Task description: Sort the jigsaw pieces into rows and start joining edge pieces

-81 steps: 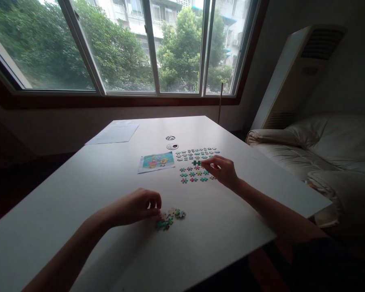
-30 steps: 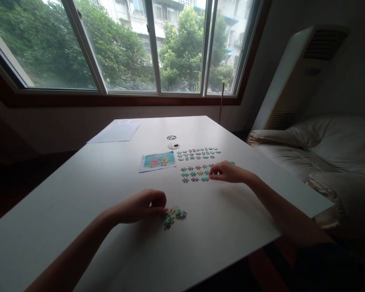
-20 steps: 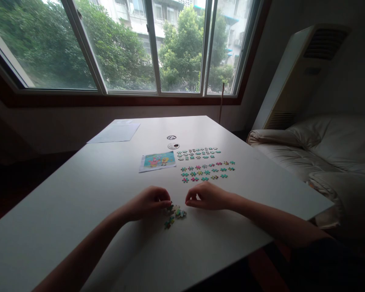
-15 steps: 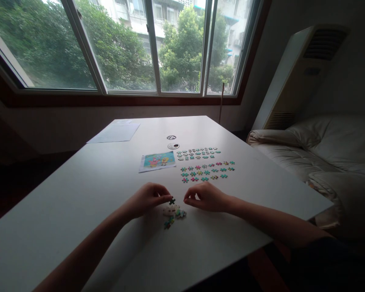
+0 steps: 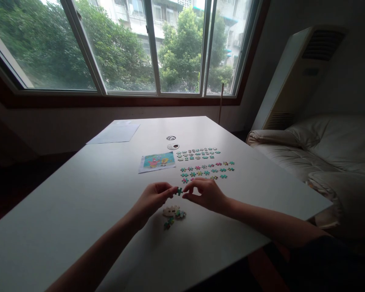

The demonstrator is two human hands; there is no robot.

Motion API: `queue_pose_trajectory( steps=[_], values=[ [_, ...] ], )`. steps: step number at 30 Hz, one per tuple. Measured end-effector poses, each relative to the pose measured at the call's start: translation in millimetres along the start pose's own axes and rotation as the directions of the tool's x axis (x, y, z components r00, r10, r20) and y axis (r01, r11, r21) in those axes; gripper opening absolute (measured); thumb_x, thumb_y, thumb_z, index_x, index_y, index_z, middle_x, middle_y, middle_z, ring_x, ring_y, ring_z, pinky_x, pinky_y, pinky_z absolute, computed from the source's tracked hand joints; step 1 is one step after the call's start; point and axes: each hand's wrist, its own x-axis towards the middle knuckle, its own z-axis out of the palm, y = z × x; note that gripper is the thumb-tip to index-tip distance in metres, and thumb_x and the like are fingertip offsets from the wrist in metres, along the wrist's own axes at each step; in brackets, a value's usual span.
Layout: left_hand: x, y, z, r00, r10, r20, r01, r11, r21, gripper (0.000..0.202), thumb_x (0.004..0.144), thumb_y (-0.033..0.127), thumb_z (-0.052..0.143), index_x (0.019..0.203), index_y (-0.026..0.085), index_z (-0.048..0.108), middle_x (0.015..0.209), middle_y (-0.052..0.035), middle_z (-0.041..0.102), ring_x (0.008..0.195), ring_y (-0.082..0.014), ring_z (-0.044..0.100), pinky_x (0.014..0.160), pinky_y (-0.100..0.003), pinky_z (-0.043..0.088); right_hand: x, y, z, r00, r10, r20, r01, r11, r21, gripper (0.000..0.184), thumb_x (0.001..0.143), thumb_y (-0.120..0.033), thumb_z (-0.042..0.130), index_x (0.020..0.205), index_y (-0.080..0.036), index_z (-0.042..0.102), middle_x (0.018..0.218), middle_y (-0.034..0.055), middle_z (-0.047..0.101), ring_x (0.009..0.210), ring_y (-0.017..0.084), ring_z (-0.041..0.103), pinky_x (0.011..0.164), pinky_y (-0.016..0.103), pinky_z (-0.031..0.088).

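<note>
Between the thumb and forefinger of my left hand (image 5: 156, 198) is a green jigsaw puzzle piece (image 5: 179, 191), held above the table. My right hand (image 5: 205, 194) reaches in from the other side, thumb and forefinger slightly apart at the piece's right edge; whether they touch it I cannot tell. Below the hands lies a small loose pile of puzzle pieces (image 5: 172, 211), some with the pale back up. Beyond my right hand, more pieces (image 5: 207, 172) are spread in rows, a few partly hidden by its fingers.
A printed cartoon picture (image 5: 158, 161) lies left of the farther rows of pieces (image 5: 197, 154). Two round inserts (image 5: 173, 146) sit in the white table (image 5: 109, 194). Paper sheets (image 5: 114, 133) lie at the far left, and a sofa (image 5: 331, 150) stands at the right.
My left hand has lifted the puzzle piece up and to the right, away from the pile. My right hand has risen slightly, and its fingertips are now beside the piece.
</note>
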Motion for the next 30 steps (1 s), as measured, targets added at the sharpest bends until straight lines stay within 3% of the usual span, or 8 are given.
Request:
queue_pose_trajectory(
  steps=[5, 9, 12, 14, 17, 22, 30],
  values=[
    [1.8, -3.3, -0.5, 0.999, -0.004, 0.044, 0.004, 1.0, 0.003, 0.032, 0.067, 0.044, 0.062, 0.065, 0.013, 0.055, 0.051, 0.0062, 0.04, 0.045, -0.005, 0.027, 0.042, -0.019, 0.02, 1.0, 0.9, -0.5, 1.0, 0.015, 0.006, -0.015, 1.0, -0.023, 0.014, 0.078, -0.031, 0.056, 0.08, -0.02, 0.064, 0.071, -0.0006, 0.062, 0.057, 0.007, 0.049, 0.054, 0.018, 0.037],
    [1.8, -1.8, -0.5, 0.998, 0.003, 0.063, -0.008, 0.997, 0.075, 0.035, 0.069, 0.048, 0.058, 0.071, 0.012, 0.058, 0.059, 0.0018, 0.05, 0.048, -0.0061, 0.034, 0.043, -0.019, 0.026, 1.6, 1.6, -0.9, 1.0, -0.008, -0.014, 0.008, 1.0, -0.004, 0.013, 0.079, -0.029, 0.054, 0.081, -0.019, 0.064, 0.074, 0.0011, 0.063, 0.059, 0.007, 0.051, 0.055, 0.019, 0.038],
    [1.6, -1.0, -4.6, 0.993, 0.083, 0.087, -0.097, 0.978, 0.184, 0.037, 0.074, 0.048, 0.053, 0.082, 0.013, 0.062, 0.071, -0.0027, 0.059, 0.056, -0.0094, 0.044, 0.047, -0.02, 0.033, 3.3, 3.8, -4.4, 0.998, -0.026, -0.059, 0.028, 0.999, 0.026, 0.013, 0.079, -0.028, 0.055, 0.08, -0.019, 0.064, 0.076, 0.002, 0.063, 0.059, 0.008, 0.051, 0.054, 0.019, 0.039],
    [1.2, -1.3, -9.9, 0.977, 0.187, 0.105, -0.211, 0.924, 0.32, 0.035, 0.076, 0.046, 0.051, 0.087, 0.015, 0.063, 0.077, -0.004, 0.062, 0.063, -0.0122, 0.049, 0.052, -0.022, 0.039, 5.9, 7.4, -10.1, 0.992, -0.019, -0.125, 0.023, 0.999, 0.033, 0.012, 0.078, -0.028, 0.056, 0.08, -0.019, 0.064, 0.076, 0.0021, 0.063, 0.058, 0.007, 0.051, 0.054, 0.02, 0.04],
    [-0.7, -2.9, -19.8, 0.934, 0.31, 0.177, -0.355, 0.766, 0.536, 0.028, 0.078, 0.04, 0.051, 0.086, 0.017, 0.064, 0.076, -0.0031, 0.063, 0.064, -0.0135, 0.052, 0.059, -0.025, 0.042, 11.3, 15.5, -23.9, 0.968, -0.011, -0.25, 0.021, 0.999, 0.035, 0.011, 0.077, -0.027, 0.057, 0.079, -0.019, 0.064, 0.077, 0.0021, 0.063, 0.059, 0.008, 0.051, 0.054, 0.02, 0.04],
    [-3.6, -6.3, -30.0, 0.876, 0.319, 0.361, -0.481, 0.574, 0.662, 0.022, 0.078, 0.037, 0.053, 0.09, 0.021, 0.063, 0.088, -0.0046, 0.061, 0.079, -0.0172, 0.054, 0.07, -0.027, 0.043, 18.0, 27.2, -47.6, 0.929, 0.025, -0.369, -0.04, 0.999, -0.032, 0.014, 0.078, -0.03, 0.057, 0.079, -0.019, 0.065, 0.077, 0.0026, 0.062, 0.061, 0.009, 0.051, 0.052, 0.021, 0.04],
    [-5.4, -4.6, -27.8, 0.853, 0.265, 0.451, -0.517, 0.556, 0.651, 0.023, 0.08, 0.04, 0.05, 0.091, 0.022, 0.061, 0.09, -0.0051, 0.06, 0.083, -0.0187, 0.053, 0.073, -0.028, 0.041, 17.9, 30.1, -57.0, 0.928, 0.008, -0.373, -0.044, 0.995, -0.088, 0.019, 0.079, -0.035, 0.054, 0.079, -0.019, 0.065, 0.077, 0.0036, 0.063, 0.058, 0.009, 0.05, 0.052, 0.022, 0.041]
  ],
)
